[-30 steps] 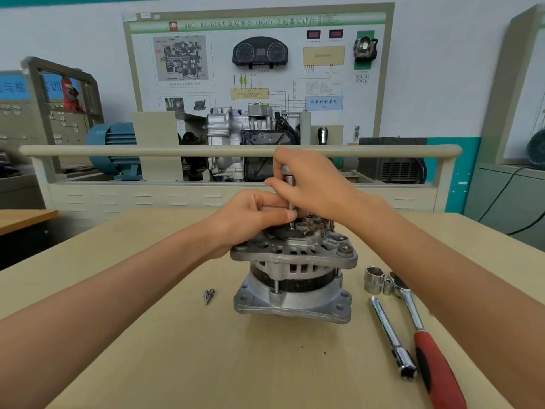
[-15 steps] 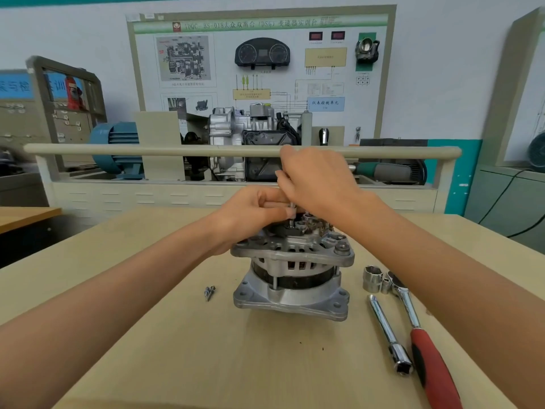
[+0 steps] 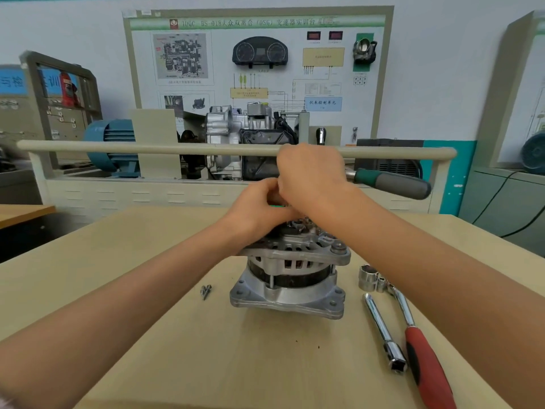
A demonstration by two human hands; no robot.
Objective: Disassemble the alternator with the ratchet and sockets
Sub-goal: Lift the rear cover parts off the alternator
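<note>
— Gripping? Right hand [image 3: 312, 175] curled round green-and-grey ratchet handle [image 3: 392, 183]; left hand [image 3: 259, 208] pinching something hidden.
— Alternator [image 3: 292, 273]?
— Upright on table [image 3: 147, 335], directly beneath both hands. Red ratchet [image 3: 424, 358], sockets [image 3: 368, 278] lying beside.

You have bright, even room light, with only soft, faint shadows on the worktop [image 3: 177, 349] under the alternator [image 3: 290, 278]. Small glints sit on the chrome extension bar [image 3: 383, 332]. The wide lens bows the rail [image 3: 147, 149] and stretches your forearms at the lower corners. Your right hand [image 3: 312, 178] and the left background are slightly blurred
</note>
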